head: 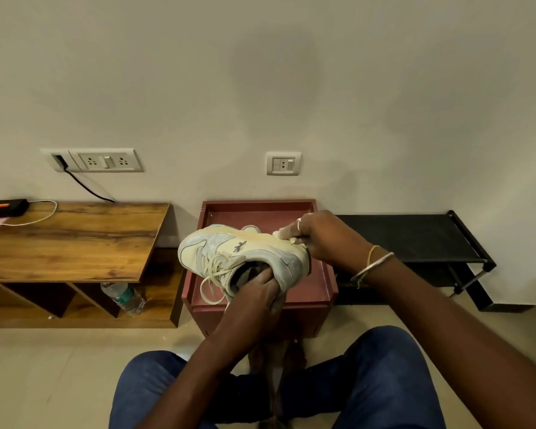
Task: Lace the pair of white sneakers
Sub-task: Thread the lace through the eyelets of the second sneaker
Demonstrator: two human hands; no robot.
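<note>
1. The left hand (257,292) is gripping the white sneaker (229,246) at its opening, fingers curled over the collar. The right hand (325,236) is clamping the heel.
2. The sneaker is being held on its side above the maroon box (319,286).
3. The loose lace (212,283) is dangling, so tilting the sneaker further is risking a snag or a pulled-out end.

A room in a home: a plain painted wall (291,72) with socket plates (106,161), a low wooden table (75,239) (a water bottle (124,297) lies on its lower shelf), a black shoe rack (415,236), a pale floor (44,382).
</note>
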